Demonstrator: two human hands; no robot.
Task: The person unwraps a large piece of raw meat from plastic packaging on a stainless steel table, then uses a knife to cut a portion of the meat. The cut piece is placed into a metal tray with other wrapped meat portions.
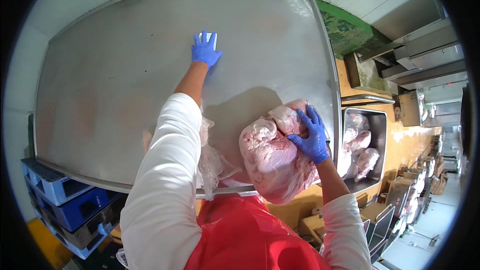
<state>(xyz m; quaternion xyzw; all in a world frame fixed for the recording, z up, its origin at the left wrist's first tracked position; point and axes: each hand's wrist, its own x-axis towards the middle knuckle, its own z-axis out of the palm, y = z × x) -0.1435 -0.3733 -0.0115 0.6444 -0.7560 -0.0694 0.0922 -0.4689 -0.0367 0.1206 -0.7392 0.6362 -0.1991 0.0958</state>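
My left hand (205, 52), in a blue glove, reaches far over the metal table (125, 30). Its fingers lie spread on a small flat white piece (214, 41), mostly covered by the hand, whose kind I cannot tell. Also gloved in blue, my right hand (312, 137) rests with thumb and fingers apart on a large pile of raw pinkish meat (275, 162). The meat sits at the table's near right edge and bulges over it. Crumpled clear plastic film (215, 162) lies to its left, partly behind my left forearm.
A metal tub (385, 120) with several meat pieces stands right of the table. Blue and dark pallets (80, 205) are stacked at lower left. Metal equipment (425, 55) is at the upper right. A raised rim (320, 25) runs round the table.
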